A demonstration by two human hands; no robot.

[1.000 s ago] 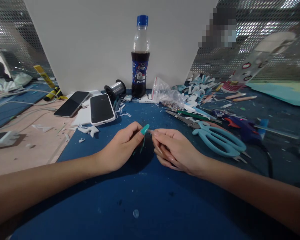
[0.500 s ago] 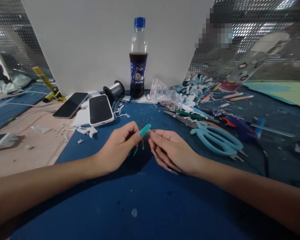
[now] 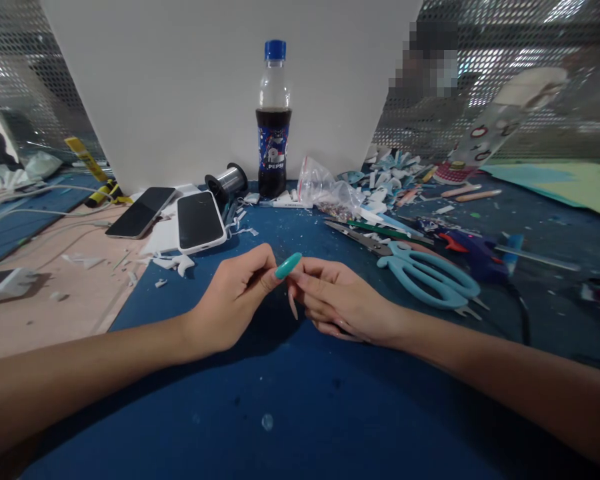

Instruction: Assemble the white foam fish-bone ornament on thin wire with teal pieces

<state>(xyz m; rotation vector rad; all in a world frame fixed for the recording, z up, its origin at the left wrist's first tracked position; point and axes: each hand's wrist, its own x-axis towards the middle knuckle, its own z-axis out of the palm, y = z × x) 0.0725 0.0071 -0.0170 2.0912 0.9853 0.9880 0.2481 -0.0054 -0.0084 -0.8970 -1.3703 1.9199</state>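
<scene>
My left hand [image 3: 235, 300] and my right hand [image 3: 345, 300] meet fingertip to fingertip above the blue table mat [image 3: 300, 407]. A long teal nail [image 3: 288, 265] on the left thumb covers the spot where the fingers come together. Both hands are closed in a pinch. Whatever lies between the fingertips is too small or too hidden to make out. The right hand's other fingers are curled below, their long pale nails showing. Light blue scissors [image 3: 430, 273] lie to the right of my right hand, apart from it.
Two phones [image 3: 200, 220] and a wire spool [image 3: 227, 181] lie at back left. A Pepsi bottle [image 3: 273, 150] stands against a white board [image 3: 180, 87]. Behind the scissors are a plastic bag [image 3: 320, 183], a pile of scraps [image 3: 390, 177] and a glue gun [image 3: 475, 257] with a cable.
The fingertips have drawn closer together, and the left thumb's nail now overlaps the right fingertips. A right finger with a pale nail now points down below the pinch. The view has shifted slightly.
</scene>
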